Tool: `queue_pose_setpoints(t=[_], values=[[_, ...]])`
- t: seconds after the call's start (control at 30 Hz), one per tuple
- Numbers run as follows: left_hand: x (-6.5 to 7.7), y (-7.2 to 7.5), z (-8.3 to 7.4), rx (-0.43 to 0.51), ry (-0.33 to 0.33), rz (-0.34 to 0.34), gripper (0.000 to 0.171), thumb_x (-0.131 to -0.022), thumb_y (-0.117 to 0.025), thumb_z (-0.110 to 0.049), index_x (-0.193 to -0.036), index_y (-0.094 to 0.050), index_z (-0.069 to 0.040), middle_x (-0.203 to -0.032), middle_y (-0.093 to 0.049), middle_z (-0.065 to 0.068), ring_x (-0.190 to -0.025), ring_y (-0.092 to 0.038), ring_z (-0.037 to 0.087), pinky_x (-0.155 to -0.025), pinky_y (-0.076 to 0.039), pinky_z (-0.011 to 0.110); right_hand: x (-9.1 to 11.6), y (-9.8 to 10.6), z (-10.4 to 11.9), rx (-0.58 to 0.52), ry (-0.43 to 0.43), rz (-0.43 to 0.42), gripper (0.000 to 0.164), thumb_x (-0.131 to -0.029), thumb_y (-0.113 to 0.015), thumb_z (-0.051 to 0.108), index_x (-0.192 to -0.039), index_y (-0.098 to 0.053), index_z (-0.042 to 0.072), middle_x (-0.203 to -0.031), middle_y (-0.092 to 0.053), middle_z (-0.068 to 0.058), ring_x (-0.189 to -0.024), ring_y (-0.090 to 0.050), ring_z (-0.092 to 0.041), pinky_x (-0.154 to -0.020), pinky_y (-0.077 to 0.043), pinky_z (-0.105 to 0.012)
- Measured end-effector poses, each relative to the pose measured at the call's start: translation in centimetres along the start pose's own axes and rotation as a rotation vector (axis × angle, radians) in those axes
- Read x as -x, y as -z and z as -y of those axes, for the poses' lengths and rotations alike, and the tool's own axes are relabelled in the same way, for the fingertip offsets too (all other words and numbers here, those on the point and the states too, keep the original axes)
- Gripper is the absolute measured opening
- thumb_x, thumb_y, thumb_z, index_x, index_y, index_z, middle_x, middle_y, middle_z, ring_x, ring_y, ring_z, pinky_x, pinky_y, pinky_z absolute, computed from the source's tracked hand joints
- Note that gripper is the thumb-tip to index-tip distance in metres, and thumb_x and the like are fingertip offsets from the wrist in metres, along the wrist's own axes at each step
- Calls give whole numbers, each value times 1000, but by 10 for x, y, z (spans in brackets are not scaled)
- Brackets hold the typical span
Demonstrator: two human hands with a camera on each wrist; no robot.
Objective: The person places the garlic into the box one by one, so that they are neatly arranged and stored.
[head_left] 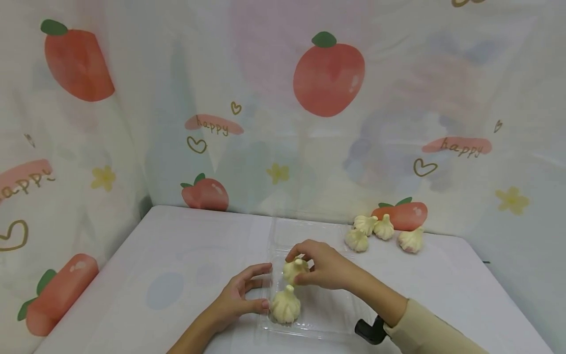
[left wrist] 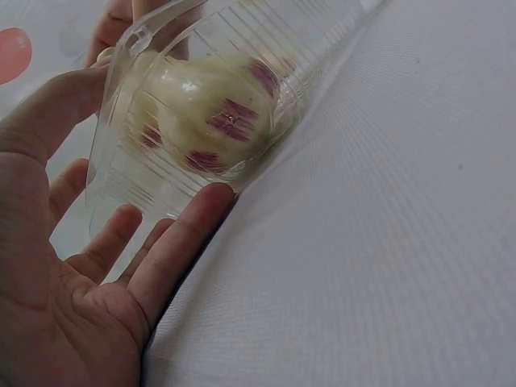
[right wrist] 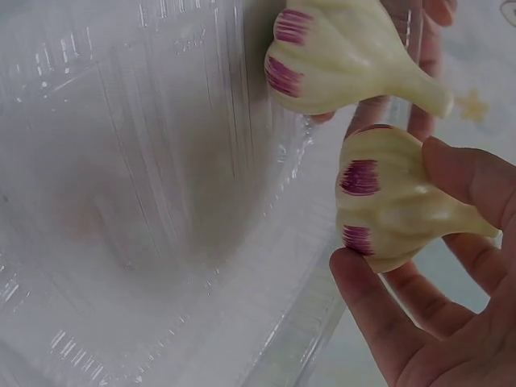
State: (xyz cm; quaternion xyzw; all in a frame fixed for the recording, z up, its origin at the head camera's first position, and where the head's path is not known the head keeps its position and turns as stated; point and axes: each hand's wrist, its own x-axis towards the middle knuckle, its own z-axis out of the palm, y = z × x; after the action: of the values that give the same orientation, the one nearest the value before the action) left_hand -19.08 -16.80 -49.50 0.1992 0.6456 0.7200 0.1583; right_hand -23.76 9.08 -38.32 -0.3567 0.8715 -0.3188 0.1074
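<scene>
The right hand (head_left: 325, 268) pinches a garlic bulb (head_left: 295, 271) at the left side of a clear plastic box (head_left: 325, 327), whether resting or hovering I cannot tell. The left hand (head_left: 234, 300), fingers extended and gripping nothing, touches the box's wall. I read this as a placing step; the next move calls for settling the bulb and loosening the fingers. A second bulb (head_left: 285, 307) sits in the box's near-left corner. Four more bulbs (head_left: 383, 228) lie on the bench (head_left: 212, 238), far right.

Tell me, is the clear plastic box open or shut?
Open: the clear plastic box has its lid spread back on the far side, so nothing covers the front garlic bulb inside.
</scene>
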Motion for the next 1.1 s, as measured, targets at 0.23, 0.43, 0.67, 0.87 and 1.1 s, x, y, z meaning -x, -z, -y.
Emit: queue_pose_setpoints(t=[0.23,0.43,0.67,0.87,1.1], values=[[0,0,0,6,5,0,77,-85,-78,-9,-151,-39,-12,-157,-34,14,-136,-42,36,-91,-56,39,-7,-5,5,64,-32,42,33,-81,-82,17,-110,-67,20,-114,-62,2,-103,-60,-22,-76,-54,-30],[1,-1,-1,11,-1,2,77,-85,-78,-7,-151,-39,-11,-157,-34,14,-136,-42,36,-90,-57,38,-14,-10,7,106,-53,68,32,-81,-82,17,-109,-67,21,-111,-61,4,-101,-61,-22,-83,-52,-41],[0,0,1,10,-2,3,74,-85,-77,-7,-150,-41,-14,-157,-36,10,-136,-43,35,-91,-56,37,-21,-16,9,138,-24,64,32,-77,-85,15,-105,-68,18,-107,-63,1,-96,-58,-19,-80,-50,-38],[0,1,0,6,-13,8,75,-85,-77,-7,-150,-40,-12,-157,-35,11,-135,-44,35,-92,-56,38,-23,-18,13,155,-38,87,28,-76,-84,11,-100,-70,17,-104,-67,3,-99,-62,-20,-81,-53,-40],[0,0,0,-8,-21,5,76,-85,-77,-8,-151,-40,-11,-157,-35,12,-134,-45,35,-95,-54,36,-24,-19,15,166,-35,88,24,-77,-83,6,-95,-70,16,-98,-69,5,-98,-63,-19,-82,-53,-40]])
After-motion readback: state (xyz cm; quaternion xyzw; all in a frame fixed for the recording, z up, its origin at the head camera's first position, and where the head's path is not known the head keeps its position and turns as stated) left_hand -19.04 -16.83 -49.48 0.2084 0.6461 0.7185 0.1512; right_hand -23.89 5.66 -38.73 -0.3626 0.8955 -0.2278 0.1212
